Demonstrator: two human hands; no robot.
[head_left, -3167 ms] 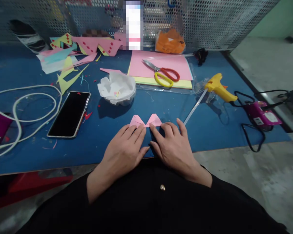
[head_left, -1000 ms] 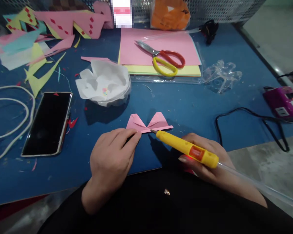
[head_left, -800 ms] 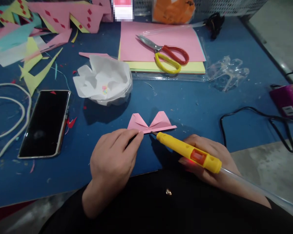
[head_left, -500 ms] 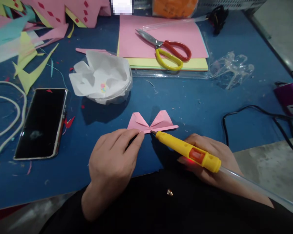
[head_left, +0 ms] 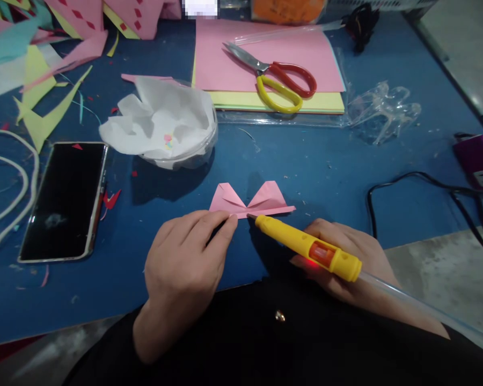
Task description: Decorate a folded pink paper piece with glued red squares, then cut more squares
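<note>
A folded pink paper piece (head_left: 265,197) with two raised points and a narrow strip along its front edge stands on the blue table. My left hand (head_left: 185,257) pinches the left end of that strip between thumb and fingers. In my right hand (head_left: 346,252) is a yellow hot glue pen (head_left: 285,233), held slanting, with a red glow under its body. A clear rod (head_left: 418,306) runs out of the pen's back end. The pen's dark tip is at the middle of the strip, beside my left thumb; whether it touches the paper I cannot tell.
Scissors (head_left: 282,80) lie on stacked coloured paper (head_left: 221,59). Left of them is a bowl lined with white paper (head_left: 156,118). A phone (head_left: 64,203), white cable (head_left: 34,177) and paper scraps (head_left: 44,115) occupy the left. Black cord (head_left: 418,174) and clear plastic (head_left: 386,112) lie right.
The view has shifted slightly. Both hands, the folded paper and the glue pen hold nearly the same places, with the tip perhaps slightly further left along the strip.
</note>
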